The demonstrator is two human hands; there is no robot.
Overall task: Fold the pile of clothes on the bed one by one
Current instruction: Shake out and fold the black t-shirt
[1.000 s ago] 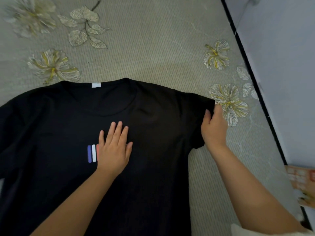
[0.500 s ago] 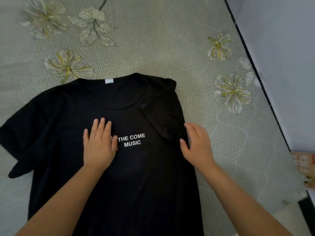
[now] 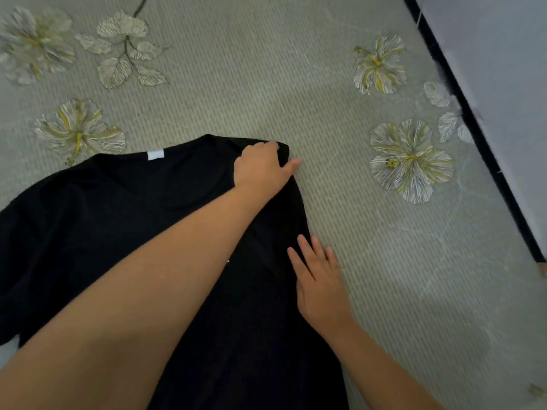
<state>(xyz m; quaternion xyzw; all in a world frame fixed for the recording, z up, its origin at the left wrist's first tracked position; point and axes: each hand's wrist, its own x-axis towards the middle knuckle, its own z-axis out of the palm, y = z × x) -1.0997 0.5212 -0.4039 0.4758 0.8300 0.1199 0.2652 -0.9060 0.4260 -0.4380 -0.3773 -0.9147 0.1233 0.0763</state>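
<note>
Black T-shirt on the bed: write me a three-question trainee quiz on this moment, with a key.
1. True or false: the right sleeve of the black T-shirt is already folded in over the body.
2. Which hand rests on the shirt's shoulder corner near the collar? A) left hand B) right hand
3. Fill in: the small tag at the collar is ____ in colour.

Key: 1 true; 2 A; 3 white. The left sleeve is still spread out flat on the bedspread, and the right hand lies flat along the folded edge.
</note>
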